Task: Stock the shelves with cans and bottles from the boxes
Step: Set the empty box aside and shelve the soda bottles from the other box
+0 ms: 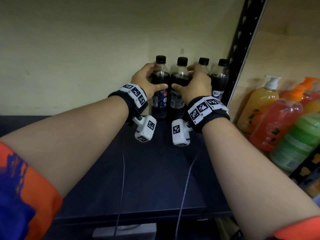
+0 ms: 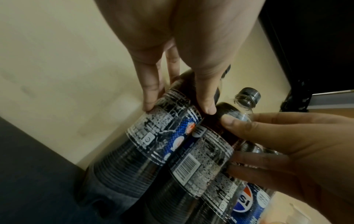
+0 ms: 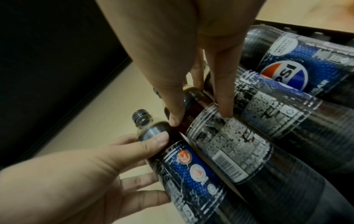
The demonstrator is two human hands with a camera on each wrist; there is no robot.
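Four dark cola bottles with black caps stand in a row at the back of a dark shelf (image 1: 155, 179), against a cream wall. My left hand (image 1: 151, 78) grips the leftmost bottle (image 1: 160, 103) at its shoulder, thumb in front and fingers round its left side. My right hand (image 1: 186, 79) grips the second bottle (image 1: 176, 103) the same way. In the left wrist view my left hand (image 2: 179, 104) pinches the left bottle (image 2: 153, 136) above its label. In the right wrist view my right hand (image 3: 201, 116) holds the second bottle (image 3: 229, 144). Both held bottles are upright and touch each other.
Two more cola bottles (image 1: 204, 62) (image 1: 219, 80) stand to the right, by the black perforated upright (image 1: 242, 49). Beyond the upright, coloured soap bottles, orange (image 1: 256, 104), red (image 1: 277, 123) and green (image 1: 297, 141), fill the neighbouring shelf. Bare shelf board lies to the left and in front.
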